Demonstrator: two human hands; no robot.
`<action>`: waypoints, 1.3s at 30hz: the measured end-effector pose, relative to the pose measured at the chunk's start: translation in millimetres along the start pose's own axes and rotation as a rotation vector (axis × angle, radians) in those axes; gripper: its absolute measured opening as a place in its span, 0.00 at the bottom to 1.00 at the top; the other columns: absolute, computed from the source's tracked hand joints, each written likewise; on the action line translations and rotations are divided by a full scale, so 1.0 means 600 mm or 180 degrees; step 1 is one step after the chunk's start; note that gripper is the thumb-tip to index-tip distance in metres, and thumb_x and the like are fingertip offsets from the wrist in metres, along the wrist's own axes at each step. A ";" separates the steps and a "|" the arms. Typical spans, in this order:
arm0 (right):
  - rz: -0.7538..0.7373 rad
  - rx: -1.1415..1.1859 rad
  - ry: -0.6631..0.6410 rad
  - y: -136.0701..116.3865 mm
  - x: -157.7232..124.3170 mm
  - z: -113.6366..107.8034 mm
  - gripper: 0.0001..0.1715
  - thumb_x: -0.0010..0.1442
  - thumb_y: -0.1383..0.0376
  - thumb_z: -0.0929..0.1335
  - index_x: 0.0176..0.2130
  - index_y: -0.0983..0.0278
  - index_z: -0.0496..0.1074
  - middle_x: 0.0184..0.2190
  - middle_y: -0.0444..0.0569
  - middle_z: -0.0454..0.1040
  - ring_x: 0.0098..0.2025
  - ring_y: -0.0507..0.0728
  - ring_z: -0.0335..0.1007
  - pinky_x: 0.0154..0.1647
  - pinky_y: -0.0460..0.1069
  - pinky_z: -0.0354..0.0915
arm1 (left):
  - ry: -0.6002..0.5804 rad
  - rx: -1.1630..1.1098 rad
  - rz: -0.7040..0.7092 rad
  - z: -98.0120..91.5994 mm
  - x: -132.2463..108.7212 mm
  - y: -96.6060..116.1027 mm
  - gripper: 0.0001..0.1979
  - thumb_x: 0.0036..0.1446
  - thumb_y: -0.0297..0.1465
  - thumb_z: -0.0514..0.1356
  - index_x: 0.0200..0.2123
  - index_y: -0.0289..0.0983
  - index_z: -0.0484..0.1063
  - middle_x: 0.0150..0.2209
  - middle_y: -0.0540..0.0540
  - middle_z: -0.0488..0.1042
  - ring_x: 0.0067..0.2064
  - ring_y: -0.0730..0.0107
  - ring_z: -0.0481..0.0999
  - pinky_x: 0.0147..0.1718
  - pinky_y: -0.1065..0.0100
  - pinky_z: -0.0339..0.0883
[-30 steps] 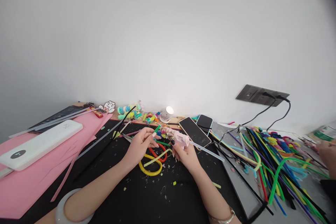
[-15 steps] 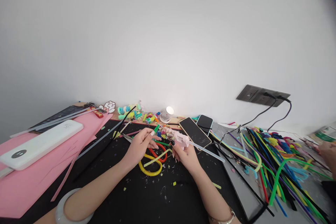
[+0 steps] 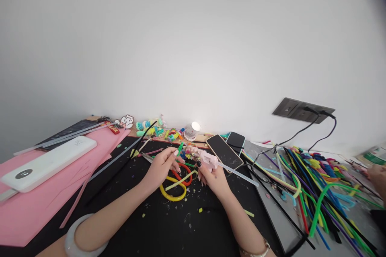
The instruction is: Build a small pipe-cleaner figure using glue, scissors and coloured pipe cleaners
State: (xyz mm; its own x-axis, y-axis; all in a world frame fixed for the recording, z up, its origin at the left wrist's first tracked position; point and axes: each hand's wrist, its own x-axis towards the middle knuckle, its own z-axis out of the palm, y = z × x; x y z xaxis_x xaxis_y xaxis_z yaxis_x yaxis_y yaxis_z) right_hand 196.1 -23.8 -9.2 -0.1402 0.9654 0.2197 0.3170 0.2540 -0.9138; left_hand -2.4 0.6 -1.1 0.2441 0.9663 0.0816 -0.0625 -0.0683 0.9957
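Observation:
My left hand [image 3: 164, 164] pinches a short green pipe-cleaner piece [image 3: 180, 148] between thumb and fingertips. In my right hand [image 3: 212, 174] is a pale pink glue gun [image 3: 208, 159], its front pointing left toward the green piece. A long translucent glue stick [image 3: 238, 174] sticks out of the gun's back end. The front of the gun is crusted with multicoloured fuzz, and I cannot make out whether its tip touches the green piece. Below my hands lie scissors with yellow and red handles [image 3: 173, 198], a pale yellow-green strip [image 3: 181, 180] across them.
Behind my hands are a lit paper cup [image 3: 192, 131], colourful fuzzy pieces [image 3: 149, 127] and two phones [image 3: 224, 152] [image 3: 236, 141]. On the left, a white power bank [image 3: 48, 164] rests on pink sheets [image 3: 60, 200]. Many pipe cleaners [image 3: 325, 204] and cables spread rightward. Another person's hand [image 3: 376, 178] shows at the right edge.
The green piece is tilted slightly differently in my left fingers. Both hands otherwise keep nearly the same place, and the view has shifted very slightly.

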 end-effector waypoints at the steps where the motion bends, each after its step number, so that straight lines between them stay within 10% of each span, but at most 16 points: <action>1: 0.0013 0.0021 0.0011 0.001 0.000 0.000 0.19 0.62 0.53 0.63 0.32 0.65 0.71 0.14 0.43 0.65 0.14 0.50 0.57 0.14 0.44 0.57 | -0.0006 -0.0006 0.0020 0.000 0.000 0.000 0.15 0.59 0.43 0.54 0.36 0.37 0.66 0.30 0.48 0.75 0.24 0.71 0.74 0.28 0.67 0.69; 39: 0.0080 0.0091 -0.0046 0.009 -0.002 0.000 0.24 0.61 0.52 0.64 0.21 0.64 0.65 0.14 0.45 0.65 0.14 0.49 0.58 0.15 0.44 0.55 | -0.0012 0.0187 0.0023 0.000 0.004 -0.002 0.12 0.60 0.41 0.54 0.34 0.37 0.64 0.31 0.49 0.74 0.22 0.75 0.70 0.27 0.68 0.66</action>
State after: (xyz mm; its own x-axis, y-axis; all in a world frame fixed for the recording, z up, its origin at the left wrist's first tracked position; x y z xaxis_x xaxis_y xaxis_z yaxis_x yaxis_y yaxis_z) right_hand 198.1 -23.6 -14.3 -0.1461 0.9705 0.1918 0.2936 0.2277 -0.9284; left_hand -1.6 3.2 -2.2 0.2474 0.9648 0.0890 -0.0073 -0.0900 0.9959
